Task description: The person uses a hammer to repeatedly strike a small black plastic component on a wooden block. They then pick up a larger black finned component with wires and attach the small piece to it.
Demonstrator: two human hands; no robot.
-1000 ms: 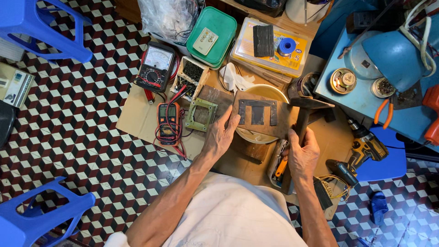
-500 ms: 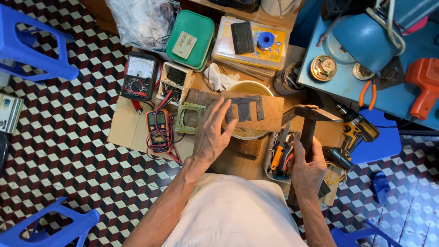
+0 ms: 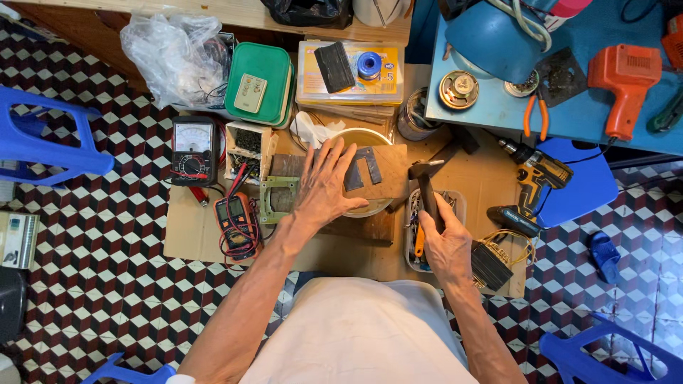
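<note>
My left hand [image 3: 325, 186] lies flat, fingers spread, on a brown board with dark rectangular pieces [image 3: 378, 173] that rests over a round yellowish bowl [image 3: 364, 138]. My right hand [image 3: 446, 245] grips the handle of a hammer [image 3: 425, 179], whose head sits just right of the board's edge. A small green frame part [image 3: 277, 199] lies just left of my left hand.
On the cardboard mat [image 3: 196, 238] are two multimeters [image 3: 194, 150] [image 3: 235, 220], a green box [image 3: 260, 80], a yellow case [image 3: 352, 71], a plastic bag [image 3: 174, 53] and a cordless drill [image 3: 533, 181]. A blue table [image 3: 491, 107] stands at right. Blue stools [image 3: 50, 139] stand around.
My right hand brought the hammer inward, its head now next to the board's right edge. My left hand stayed pressed on the board. The camera view shifted.
</note>
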